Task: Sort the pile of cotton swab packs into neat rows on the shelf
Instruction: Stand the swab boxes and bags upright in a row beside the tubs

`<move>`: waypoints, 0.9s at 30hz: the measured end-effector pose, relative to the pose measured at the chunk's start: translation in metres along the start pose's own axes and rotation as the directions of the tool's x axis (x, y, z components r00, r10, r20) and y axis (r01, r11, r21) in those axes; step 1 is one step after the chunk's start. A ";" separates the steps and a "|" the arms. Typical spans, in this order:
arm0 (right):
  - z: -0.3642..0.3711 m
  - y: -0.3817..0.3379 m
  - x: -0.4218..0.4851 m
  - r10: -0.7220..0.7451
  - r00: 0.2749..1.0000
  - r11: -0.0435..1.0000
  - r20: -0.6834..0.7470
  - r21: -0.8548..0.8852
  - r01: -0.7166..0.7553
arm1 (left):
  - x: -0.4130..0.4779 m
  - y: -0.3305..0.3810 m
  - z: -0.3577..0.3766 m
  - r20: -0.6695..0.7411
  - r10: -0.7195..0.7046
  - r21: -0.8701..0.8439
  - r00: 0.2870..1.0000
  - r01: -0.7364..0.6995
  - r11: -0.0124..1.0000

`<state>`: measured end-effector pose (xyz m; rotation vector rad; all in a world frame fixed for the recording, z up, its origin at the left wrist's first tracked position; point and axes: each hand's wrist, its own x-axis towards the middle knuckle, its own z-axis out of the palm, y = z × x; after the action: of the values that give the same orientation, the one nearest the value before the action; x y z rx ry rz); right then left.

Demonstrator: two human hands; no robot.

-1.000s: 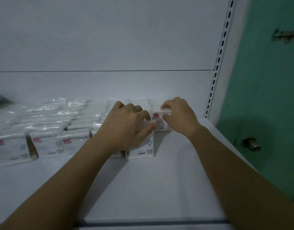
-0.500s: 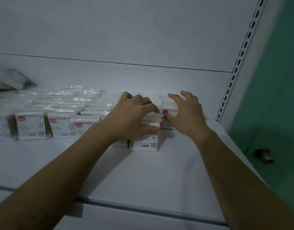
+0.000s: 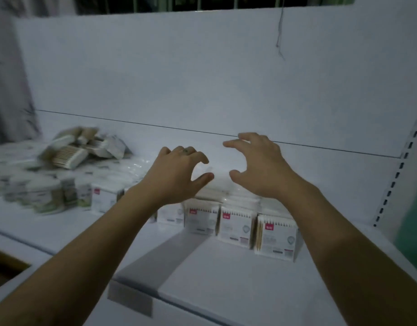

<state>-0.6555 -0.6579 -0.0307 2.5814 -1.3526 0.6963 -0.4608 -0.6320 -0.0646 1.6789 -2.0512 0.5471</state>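
In the head view, the sorted cotton swab packs point(image 3: 235, 225) stand upright mid-shelf point(image 3: 226, 285). Their labelled faces turn to the near edge, the swab sticks run vertically with tips up, and the rows run near to far. Each label carries a small red tag; its writing is too small to read. The unsorted pile point(image 3: 78, 149) lies far left, tilted every way, and the packs below it are blurred. The left hand point(image 3: 177, 175) and right hand point(image 3: 256, 170) hover over the rows, fingers spread and loosely curled, holding nothing.
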 end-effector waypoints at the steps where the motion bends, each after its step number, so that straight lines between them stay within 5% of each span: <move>1: 0.005 -0.016 0.010 -0.028 0.999 1.000 0.020 0.002 0.028 | -0.004 -0.015 -0.004 -0.002 -0.030 0.020 1.000 0.030 0.999; 12: 0.095 -0.178 0.128 -0.093 0.979 0.995 0.179 0.038 0.088 | -0.048 -0.204 -0.028 -0.009 -0.250 0.124 0.968 0.249 0.961; 27: 0.175 -0.260 0.266 0.202 0.969 0.979 0.143 0.001 -0.204 | -0.037 -0.321 -0.017 0.011 -0.238 0.016 0.971 0.237 0.971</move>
<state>-0.2573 -0.7614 -0.0401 2.5717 -1.6798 0.5616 -0.1377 -0.6529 -0.0615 1.9068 -1.8227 0.4730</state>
